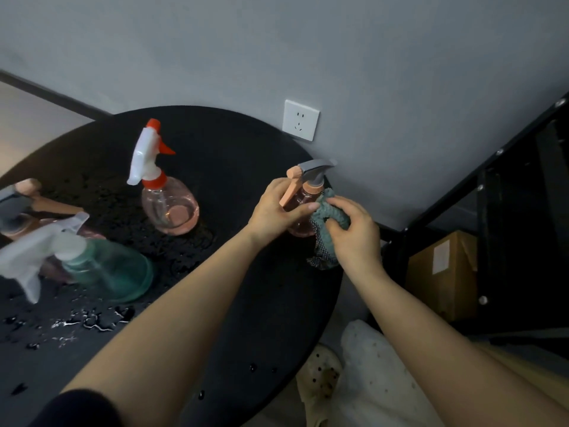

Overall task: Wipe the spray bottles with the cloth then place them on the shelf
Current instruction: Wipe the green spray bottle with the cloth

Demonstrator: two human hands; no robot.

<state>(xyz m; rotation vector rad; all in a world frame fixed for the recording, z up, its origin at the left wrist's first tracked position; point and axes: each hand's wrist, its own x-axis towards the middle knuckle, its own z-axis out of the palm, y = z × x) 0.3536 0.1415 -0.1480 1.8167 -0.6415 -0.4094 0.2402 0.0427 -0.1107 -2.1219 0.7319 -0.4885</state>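
I'm holding the pink spray bottle (303, 208) upright at the far right edge of the round black desk (246, 303), close to the wall. Its long axis is running near vertical, top tilted a bit away from me; the grey nozzle head w/ peach tip is pointing left, peach trigger hanging down toward my left hand (274, 209). That hand is curling round the bottle's left side, thumb lying across the front. My right hand (354, 232) is gripping the teal cloth (328, 223) and pressing it against the bottle's right side; the cloth is bunched, knitted-looking, w/ a checked patch hanging below.

Most of the bottle's body is hidden behind my hands & the cloth, so I can't tell whether its base is touching the desk.

Other bottles on the desk: a clear pink round-bellied one (169, 208) w/ white and red trigger head is standing upright mid-desk, nozzle pointing left. A teal see-through one (101, 266) w/ white head is sitting nearer me at left, blurred. Behind it, a further peach-and-grey one (21, 208) is partly cut off by the left edge, hard to make out.

The desk surface is matte, dotted w/ water drops (92, 322) and small puddles. A black metal shelf (492, 192) is standing at right, a cardboard box (443, 272) on its lower level. White wall socket (300, 120) is sitting above the desk.
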